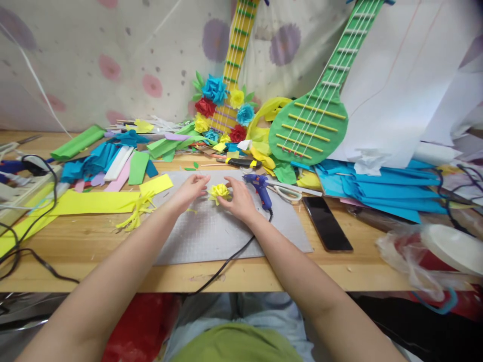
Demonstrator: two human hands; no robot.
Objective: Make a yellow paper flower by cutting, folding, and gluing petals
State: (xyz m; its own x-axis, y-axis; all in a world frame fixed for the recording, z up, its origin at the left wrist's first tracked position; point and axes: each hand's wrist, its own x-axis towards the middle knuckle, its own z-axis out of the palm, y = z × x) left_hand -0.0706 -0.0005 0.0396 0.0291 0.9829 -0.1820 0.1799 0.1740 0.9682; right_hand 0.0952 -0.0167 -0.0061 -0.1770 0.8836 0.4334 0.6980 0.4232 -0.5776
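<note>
A yellow crepe-paper flower (218, 192) is over the grey cutting mat (196, 236), between my two hands. My right hand (240, 198) has its thumb and fingers around the flower's right side, gripping it. To the left of the flower, my left hand (193, 191) is open, its fingers apart and holding nothing. A blue hot glue gun (260, 190) lies just right of my right hand, its black cord running down across the mat under my right forearm. Fringed yellow paper strips (139, 210) lie left of my left forearm.
A green paper-covered lute shape (309, 128) and a yellow one with paper flowers (226, 113) lean at the back. Scissors (287, 193), a box cutter (243, 162), a phone (327, 223) and blue paper (381, 188) lie right. Coloured paper scraps (94, 161) fill the left.
</note>
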